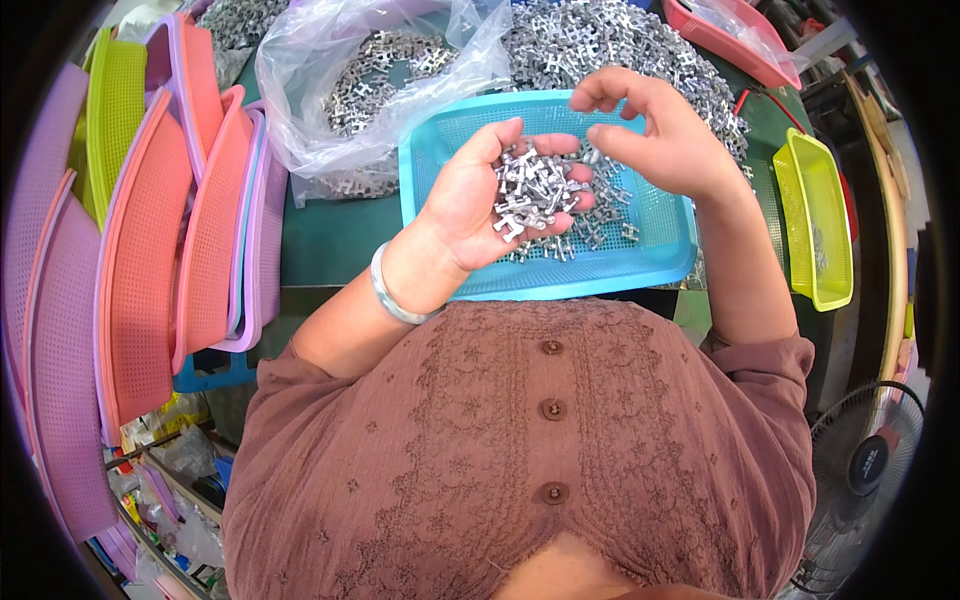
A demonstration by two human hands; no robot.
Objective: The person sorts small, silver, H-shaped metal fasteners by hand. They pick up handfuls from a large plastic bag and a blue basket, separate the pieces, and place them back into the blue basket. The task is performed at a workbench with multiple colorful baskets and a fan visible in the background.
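My left hand [455, 210] is palm up and cupped around a pile of small silver metal parts [533, 192], shaped roughly like little H pieces. It hovers over a blue plastic basket [668, 255] with a mesh-like wall. More of the same metal parts [602, 218] lie loose on the basket's floor, partly hidden by my hands. To the right of the pile, above the basket's far right side, my right hand [668, 135] hangs with its fingers curved and apart. Nothing shows between its thumb and fingers.
Behind the basket lies a big heap of metal parts [625, 45], beside a clear plastic bag [300, 95] holding more. Stacked coloured baskets [150, 260] crowd the left. A yellow-green basket [840, 240] and a fan [850, 480] stand right; a pink tray [770, 60] is far right.
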